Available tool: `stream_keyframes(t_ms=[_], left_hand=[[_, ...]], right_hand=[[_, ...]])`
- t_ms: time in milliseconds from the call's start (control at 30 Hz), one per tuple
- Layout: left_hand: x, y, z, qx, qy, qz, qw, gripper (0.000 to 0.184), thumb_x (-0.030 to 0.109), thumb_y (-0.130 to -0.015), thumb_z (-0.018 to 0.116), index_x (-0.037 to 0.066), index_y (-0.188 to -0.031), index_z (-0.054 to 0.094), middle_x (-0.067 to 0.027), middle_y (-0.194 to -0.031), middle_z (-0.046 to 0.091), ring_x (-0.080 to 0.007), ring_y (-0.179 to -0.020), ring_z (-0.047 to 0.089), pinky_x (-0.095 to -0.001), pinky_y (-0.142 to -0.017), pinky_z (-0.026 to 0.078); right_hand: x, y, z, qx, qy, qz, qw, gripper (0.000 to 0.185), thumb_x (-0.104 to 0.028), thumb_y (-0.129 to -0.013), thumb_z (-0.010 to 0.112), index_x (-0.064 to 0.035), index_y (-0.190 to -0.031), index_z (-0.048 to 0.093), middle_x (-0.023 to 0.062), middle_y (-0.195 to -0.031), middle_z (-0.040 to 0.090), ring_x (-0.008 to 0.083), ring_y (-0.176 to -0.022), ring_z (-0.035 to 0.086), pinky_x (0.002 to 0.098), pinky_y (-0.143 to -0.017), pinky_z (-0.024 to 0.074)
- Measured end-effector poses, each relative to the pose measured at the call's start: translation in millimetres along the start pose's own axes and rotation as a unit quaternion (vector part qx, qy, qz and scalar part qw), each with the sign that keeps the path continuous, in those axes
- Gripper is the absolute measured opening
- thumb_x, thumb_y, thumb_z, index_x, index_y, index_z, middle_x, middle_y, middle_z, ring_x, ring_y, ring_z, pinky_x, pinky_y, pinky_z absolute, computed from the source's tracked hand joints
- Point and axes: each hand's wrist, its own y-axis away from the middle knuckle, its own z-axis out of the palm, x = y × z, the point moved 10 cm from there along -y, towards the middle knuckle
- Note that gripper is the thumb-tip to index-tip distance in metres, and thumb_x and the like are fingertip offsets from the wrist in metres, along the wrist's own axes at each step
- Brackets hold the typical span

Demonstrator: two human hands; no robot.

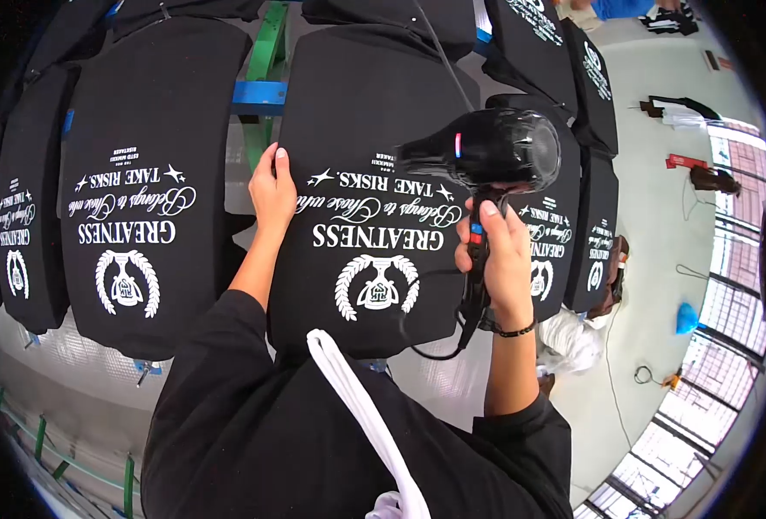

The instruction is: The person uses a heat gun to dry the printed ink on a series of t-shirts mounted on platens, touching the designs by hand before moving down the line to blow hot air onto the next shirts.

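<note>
My right hand (500, 251) is wrapped around the handle of a black hair dryer (508, 147). Its nozzle points left, over the upper print of a black T-shirt (348, 104) stretched on a board in front of me. White lettering and a laurel emblem (376, 285) appear upside down on that shirt. Along the shirt's left edge rests my left hand (272, 195), fingers stretched away from me and nothing visibly held. The dryer's black cord (439, 355) loops below my right hand.
Matching printed black shirts lie on boards at left (150, 95) and right (564, 208). Between boards runs a green and blue metal frame (260, 97). A white cloth strip (361, 415) hangs down my front. White fabric (571, 342) lies on the floor at right.
</note>
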Motion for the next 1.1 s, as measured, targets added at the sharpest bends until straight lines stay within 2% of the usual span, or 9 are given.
stream_keyframes(t_ms=[67,133,200,267,333,400,567,700,1100], left_hand=[[-1,0,-3,0.018,0.019,0.006,1.000,0.046,0.038,-0.100,0.049,-0.001,-0.123,0.062,-0.0224,-0.110,0.069,-0.0318,-0.109,0.064,-0.0371,-0.093,0.046],[-2,1,-6,0.020,0.026,0.009,0.999,0.044,0.034,-0.101,0.049,-0.002,-0.123,0.062,-0.0198,-0.112,0.069,-0.0283,-0.108,0.065,-0.0347,-0.094,0.047],[-7,3,-12,0.039,0.148,0.004,0.988,0.037,0.025,-0.102,0.050,-0.003,-0.123,0.061,-0.0154,-0.114,0.068,-0.0230,-0.108,0.064,-0.0315,-0.095,0.047],[-8,10,-22,0.040,0.146,0.007,0.988,0.035,0.022,-0.102,0.050,-0.004,-0.124,0.060,-0.0137,-0.116,0.067,-0.0211,-0.108,0.063,-0.0305,-0.096,0.047],[-12,22,-33,0.042,0.144,0.010,0.989,0.033,0.018,-0.102,0.050,-0.004,-0.125,0.060,-0.0119,-0.117,0.066,-0.0191,-0.109,0.062,-0.0295,-0.097,0.046],[-10,35,-44,0.054,0.110,0.042,0.992,0.035,0.021,-0.100,0.052,-0.002,-0.125,0.060,-0.0143,-0.117,0.066,-0.0219,-0.106,0.064,-0.0326,-0.094,0.048],[-3,66,-41,0.001,0.004,0.089,0.996,0.034,0.017,-0.099,0.051,-0.001,-0.128,0.056,-0.0160,-0.125,0.060,-0.0293,-0.116,0.055,-0.0376,-0.099,0.044],[10,65,-36,-0.002,-0.052,0.161,0.986,0.036,0.017,-0.101,0.049,-0.001,-0.132,0.053,-0.0198,-0.126,0.057,-0.0297,-0.116,0.057,-0.0379,-0.100,0.044],[10,64,-30,-0.025,-0.067,0.148,0.986,0.036,0.019,-0.100,0.049,0.000,-0.130,0.054,-0.0181,-0.128,0.057,-0.0325,-0.121,0.052,-0.0397,-0.103,0.041]], right_hand=[[16,5,11,-0.030,-0.109,0.057,0.992,0.031,-0.030,-0.101,0.049,0.0000,-0.107,0.054,0.0056,-0.072,0.054,0.0126,-0.049,0.048,0.0246,-0.046,0.0377],[16,11,30,-0.042,-0.033,0.017,0.998,0.032,-0.031,-0.101,0.048,-0.0004,-0.108,0.054,0.0057,-0.072,0.055,0.0126,-0.050,0.049,0.0241,-0.047,0.0383],[20,15,42,-0.063,-0.045,0.024,0.997,0.032,-0.031,-0.101,0.048,-0.0003,-0.108,0.054,0.0059,-0.072,0.054,0.0124,-0.050,0.049,0.0239,-0.047,0.0386],[24,18,43,-0.067,-0.090,0.054,0.992,0.031,-0.029,-0.101,0.049,0.0000,-0.108,0.055,0.0060,-0.073,0.054,0.0121,-0.050,0.048,0.0236,-0.047,0.0386],[17,20,38,-0.045,-0.056,0.004,0.997,0.030,-0.029,-0.101,0.048,0.0001,-0.108,0.054,0.0062,-0.073,0.054,0.0119,-0.050,0.048,0.0237,-0.047,0.0388],[15,21,29,-0.042,-0.056,-0.001,0.998,0.030,-0.028,-0.102,0.048,0.0000,-0.108,0.054,0.0063,-0.073,0.054,0.0122,-0.050,0.048,0.0239,-0.047,0.0389],[15,30,-16,0.016,0.003,-0.012,1.000,0.029,-0.028,-0.102,0.049,0.0004,-0.106,0.054,0.0054,-0.070,0.052,0.0116,-0.050,0.047,0.0243,-0.046,0.0376],[26,30,-69,0.068,0.011,0.002,0.998,0.027,-0.027,-0.102,0.049,-0.0005,-0.106,0.054,0.0048,-0.070,0.053,0.0112,-0.048,0.045,0.0241,-0.045,0.0354],[43,30,-109,0.097,0.015,-0.009,0.995,0.028,-0.027,-0.102,0.050,0.0000,-0.106,0.055,0.0047,-0.071,0.052,0.0112,-0.049,0.044,0.0242,-0.045,0.0368]])
